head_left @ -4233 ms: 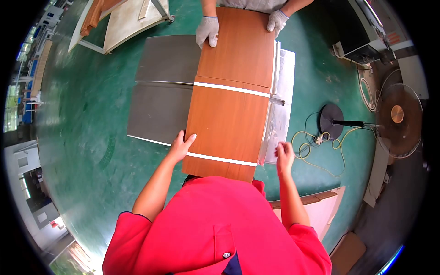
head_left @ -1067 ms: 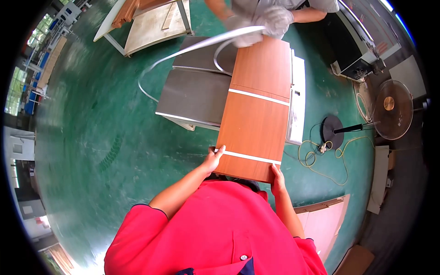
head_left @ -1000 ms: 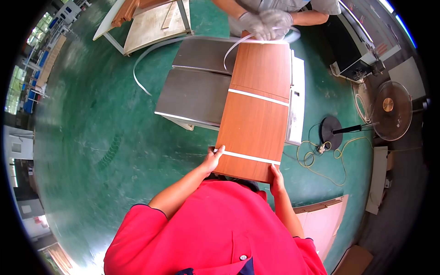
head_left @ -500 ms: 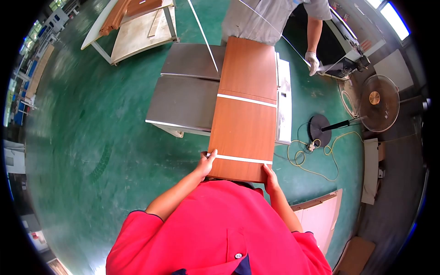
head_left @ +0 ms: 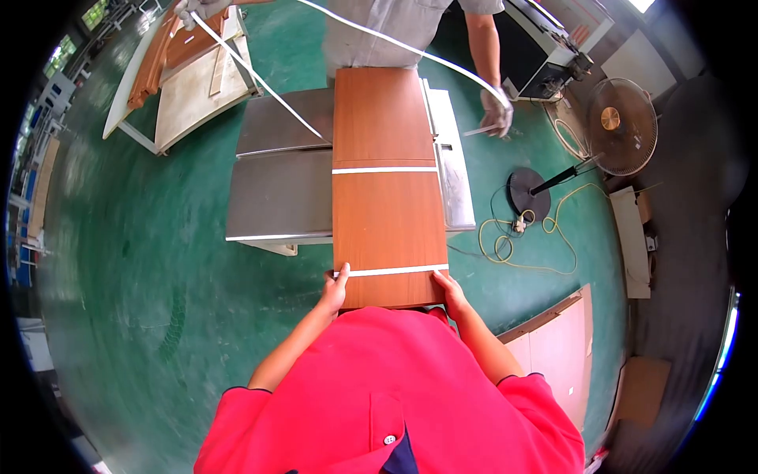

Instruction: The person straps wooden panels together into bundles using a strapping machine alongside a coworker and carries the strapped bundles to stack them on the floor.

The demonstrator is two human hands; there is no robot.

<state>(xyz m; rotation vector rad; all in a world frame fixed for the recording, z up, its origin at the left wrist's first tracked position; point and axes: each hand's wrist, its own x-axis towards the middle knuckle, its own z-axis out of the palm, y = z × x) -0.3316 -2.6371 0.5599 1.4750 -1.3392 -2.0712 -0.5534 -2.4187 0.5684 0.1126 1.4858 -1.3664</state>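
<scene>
Stacked reddish-brown wooden panels (head_left: 387, 213) reach from my body across a metal strapping machine (head_left: 280, 193). Two white straps, one of them the near strap (head_left: 395, 270), run across the panels. At the near left edge my left hand (head_left: 335, 288) is closed on the panels, thumb on top beside the strap. Opposite it, my right hand (head_left: 450, 294) grips the near right edge, its thumb over the top face and its other fingers hidden. A co-worker in grey (head_left: 379, 35) stands at the far end, gloved hands holding a loose white strap (head_left: 410, 49).
A worktable (head_left: 197, 103) with brown boards stands at the upper left. To the right are a floor fan (head_left: 624, 126) and a yellow cable (head_left: 557, 225) on the green floor. Flat cardboard (head_left: 557, 347) lies at the lower right.
The view has shifted, so the panels and machine appear further left. The co-worker's gloved hand has come into view at upper left, and the loose strap now arches across. My grip stays the same.
</scene>
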